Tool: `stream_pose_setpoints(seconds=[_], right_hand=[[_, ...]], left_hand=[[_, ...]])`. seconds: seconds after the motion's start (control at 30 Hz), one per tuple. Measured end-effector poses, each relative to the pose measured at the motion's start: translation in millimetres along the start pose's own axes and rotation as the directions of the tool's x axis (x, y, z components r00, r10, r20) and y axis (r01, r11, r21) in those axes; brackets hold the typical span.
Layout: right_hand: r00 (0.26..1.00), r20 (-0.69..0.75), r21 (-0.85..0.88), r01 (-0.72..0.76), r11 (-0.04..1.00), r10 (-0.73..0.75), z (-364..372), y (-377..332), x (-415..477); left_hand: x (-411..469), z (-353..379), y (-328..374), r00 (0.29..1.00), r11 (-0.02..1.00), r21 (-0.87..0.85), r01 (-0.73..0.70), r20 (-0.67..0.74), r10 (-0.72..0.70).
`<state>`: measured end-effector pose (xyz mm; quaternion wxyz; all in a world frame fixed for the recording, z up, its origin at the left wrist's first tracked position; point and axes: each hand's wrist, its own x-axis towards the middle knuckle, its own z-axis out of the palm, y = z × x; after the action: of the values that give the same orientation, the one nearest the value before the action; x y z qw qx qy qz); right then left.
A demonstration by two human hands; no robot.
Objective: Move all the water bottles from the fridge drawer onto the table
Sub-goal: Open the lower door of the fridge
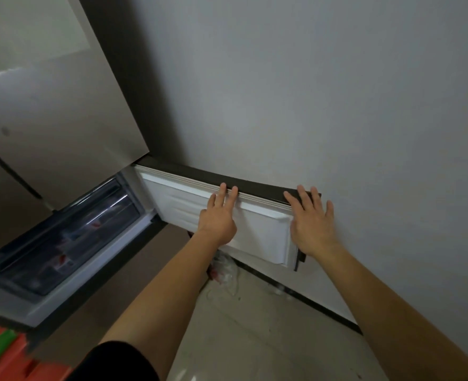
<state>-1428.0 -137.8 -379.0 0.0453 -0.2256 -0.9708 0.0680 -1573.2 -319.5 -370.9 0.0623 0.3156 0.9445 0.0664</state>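
Observation:
A small lower fridge door (pixel 257 232) stands swung open, its white inner liner facing me. My left hand (pixel 220 215) lies flat on that liner, with its fingertips on the door's top edge and its fingers apart. My right hand (pixel 311 218) rests spread over the door's outer top corner, holding nothing. At lower left the fridge's clear drawer (pixel 62 235) is shut in its compartment. Water bottles with red-and-white labels (pixel 64 261) show blurred through its front.
The grey fridge body (pixel 48 111) fills the upper left. A plain wall (pixel 337 92) is right behind the open door. A crumpled plastic bag (pixel 224 270) lies on the light floor (pixel 255 339) under the door. An orange and green object (pixel 5 353) sits at the bottom left corner.

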Motion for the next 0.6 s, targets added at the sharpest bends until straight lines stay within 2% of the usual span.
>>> stream_pose_setpoints(seconds=[0.13,0.23,0.33,0.43,0.53,0.6], right_hand=[[0.989,-0.068,0.028,-0.13,0.991,0.132,8,-26,7],[0.971,-0.16,0.012,-0.177,0.984,0.176,21,-59,19],[0.969,-0.239,-0.044,-0.074,0.996,0.062,40,-97,32],[0.969,-0.224,-0.066,0.089,0.994,-0.102,61,-154,47],[0.965,-0.138,0.025,0.229,0.973,-0.224,82,-228,57],[0.961,-0.014,0.147,0.277,0.95,-0.278,97,-273,59]], left_hand=[[-2,-4,-28,0.991,0.99,0.076,-0.119,-0.054,0.123],[-19,-7,-72,0.994,0.994,0.072,-0.081,-0.07,0.086],[-48,-4,-135,0.997,0.998,0.059,-0.003,-0.078,0.008],[-81,-2,-201,0.988,0.988,0.076,0.134,-0.087,-0.127],[-109,-2,-259,0.954,0.953,0.076,0.294,-0.077,-0.288],[-125,-2,-292,0.927,0.927,0.054,0.37,-0.081,-0.365]])
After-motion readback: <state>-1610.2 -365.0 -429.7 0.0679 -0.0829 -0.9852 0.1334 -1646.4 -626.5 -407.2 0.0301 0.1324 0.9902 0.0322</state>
